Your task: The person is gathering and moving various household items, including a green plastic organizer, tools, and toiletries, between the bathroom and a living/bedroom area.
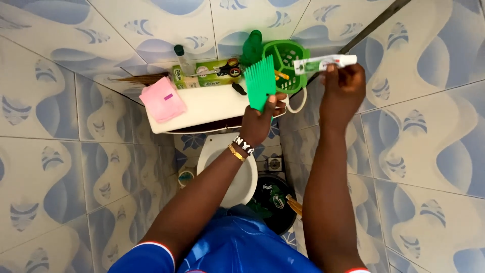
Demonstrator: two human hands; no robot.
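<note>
Lower centre of the frame: toilet bowl (237, 177), dark bin (275, 202) beside it. Above, left hand (257, 124) closed around green wide-tooth comb (260, 83), teeth up, over white cistern lid (202, 106). Right hand (343, 88) pinching white tube (326, 62) near green basket (285, 63). Best kept level, grips firm, clear of pink pad (162, 98) and scissors (230, 66).
</note>
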